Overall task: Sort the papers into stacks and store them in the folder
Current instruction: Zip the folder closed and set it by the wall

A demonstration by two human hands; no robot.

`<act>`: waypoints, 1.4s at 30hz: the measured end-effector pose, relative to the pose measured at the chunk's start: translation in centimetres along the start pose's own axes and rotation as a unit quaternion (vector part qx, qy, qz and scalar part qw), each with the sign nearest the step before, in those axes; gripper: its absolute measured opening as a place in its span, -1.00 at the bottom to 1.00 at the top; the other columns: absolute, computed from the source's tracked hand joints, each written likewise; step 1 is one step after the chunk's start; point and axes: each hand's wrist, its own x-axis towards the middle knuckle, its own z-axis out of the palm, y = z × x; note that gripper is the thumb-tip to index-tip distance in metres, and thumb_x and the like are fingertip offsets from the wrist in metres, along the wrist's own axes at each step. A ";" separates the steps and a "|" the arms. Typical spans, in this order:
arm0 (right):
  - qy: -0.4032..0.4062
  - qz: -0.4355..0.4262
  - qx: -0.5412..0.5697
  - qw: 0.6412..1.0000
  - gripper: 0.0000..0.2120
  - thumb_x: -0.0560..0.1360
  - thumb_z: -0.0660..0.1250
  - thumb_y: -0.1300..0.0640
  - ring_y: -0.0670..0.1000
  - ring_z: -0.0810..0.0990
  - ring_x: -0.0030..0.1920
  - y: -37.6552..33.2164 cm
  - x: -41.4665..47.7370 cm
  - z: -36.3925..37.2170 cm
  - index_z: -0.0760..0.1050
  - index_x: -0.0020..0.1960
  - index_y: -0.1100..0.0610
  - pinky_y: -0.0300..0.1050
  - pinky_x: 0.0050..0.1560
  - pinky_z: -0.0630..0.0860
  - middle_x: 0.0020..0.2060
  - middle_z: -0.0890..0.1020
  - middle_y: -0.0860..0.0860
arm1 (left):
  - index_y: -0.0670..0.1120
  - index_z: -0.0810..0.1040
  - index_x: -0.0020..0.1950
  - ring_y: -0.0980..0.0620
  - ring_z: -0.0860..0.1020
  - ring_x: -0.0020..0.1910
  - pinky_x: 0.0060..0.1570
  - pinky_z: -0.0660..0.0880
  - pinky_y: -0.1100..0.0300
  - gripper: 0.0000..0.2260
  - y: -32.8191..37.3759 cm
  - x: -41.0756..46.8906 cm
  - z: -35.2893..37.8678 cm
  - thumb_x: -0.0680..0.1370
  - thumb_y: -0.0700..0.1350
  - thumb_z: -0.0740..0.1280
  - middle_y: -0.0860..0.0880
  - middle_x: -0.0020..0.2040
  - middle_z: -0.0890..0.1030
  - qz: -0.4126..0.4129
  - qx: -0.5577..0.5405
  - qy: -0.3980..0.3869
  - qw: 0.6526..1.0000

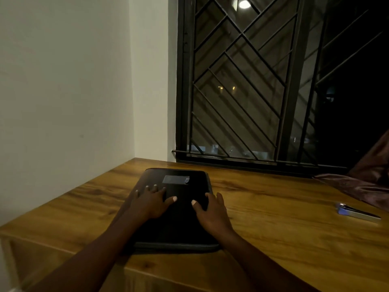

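Black folder [179, 209] lies closed on the wooden surface [273, 207]; we see no loose papers. Left hand [150, 200] and right hand [210, 209] rest flat on its cover, fingers spread, gripping nothing. We judge storing either done or not begun.

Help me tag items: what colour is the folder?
The folder is black, seen in the head view.

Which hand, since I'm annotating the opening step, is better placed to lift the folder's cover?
Probably the right hand: its fingers reach the right edge of the black folder, where a cover could be caught. The left hand lies flat on top, fingers spread, better for steadying.
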 end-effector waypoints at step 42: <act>-0.047 -0.040 -0.129 0.990 -0.63 0.58 0.18 0.03 0.22 0.06 0.49 -11.5 16.5 18.0 0.34 0.38 0.04 0.13 0.49 0.00 0.47 0.19 0.12 | 0.06 0.33 0.51 -0.01 0.18 0.54 0.52 0.09 0.03 -0.53 -17.3 15.4 -0.8 0.63 0.17 0.15 -0.01 0.56 0.25 -0.007 -0.095 0.092 0.991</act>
